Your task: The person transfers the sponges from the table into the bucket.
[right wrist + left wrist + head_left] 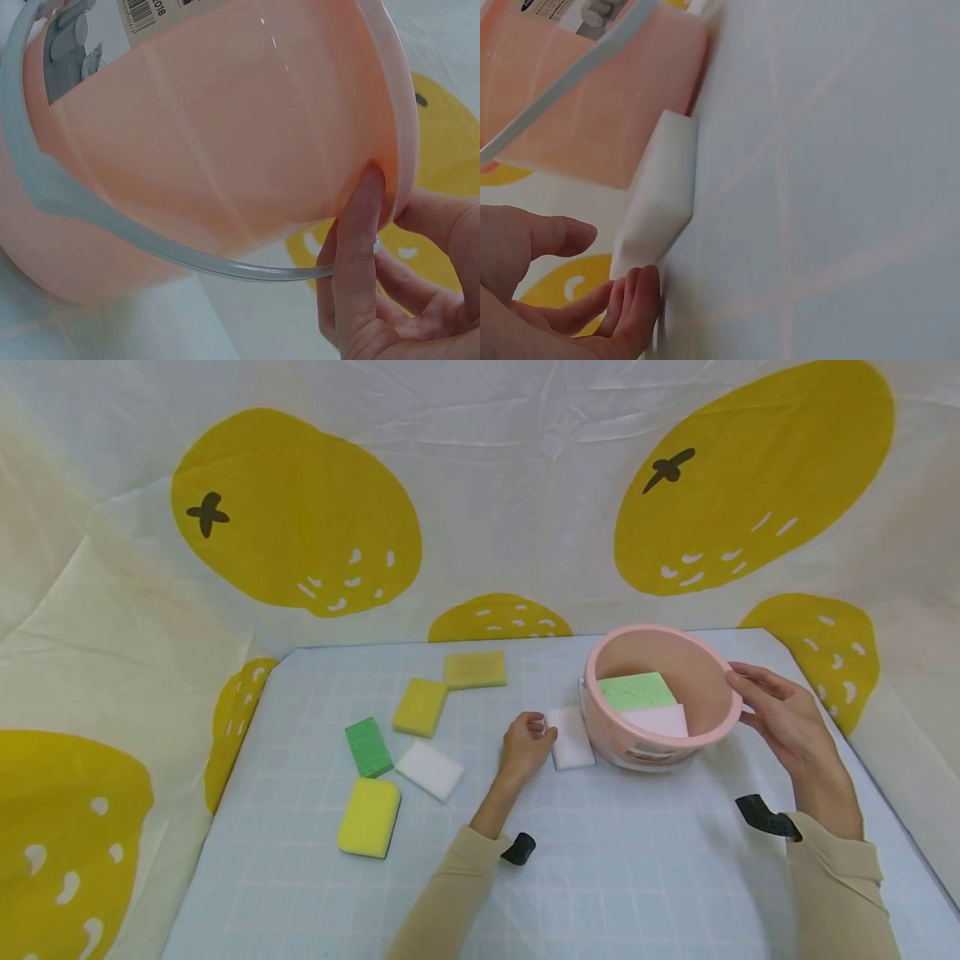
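A pink bucket (652, 635) stands at the right of the table, a green sponge (636, 692) and a white sponge (662, 720) inside it. My right hand (787, 718) pinches its rim from the right; in the right wrist view the thumb and fingers (358, 240) lie on either side of the rim, beside the pale handle (187, 256). Against the bucket's left side lies another white sponge (572, 739). At that sponge's left edge is my left hand (525, 747). The left wrist view shows its fingertips (649, 281) at the sponge's near end, the thumb held apart.
Left of the hands lie a white sponge (430, 769), a green sponge (368, 747), a bright yellow sponge (368, 817) and two duller yellow sponges, one (420, 707) nearer and one (476, 669) at the back. A printed cloth (510, 527) rises behind the table.
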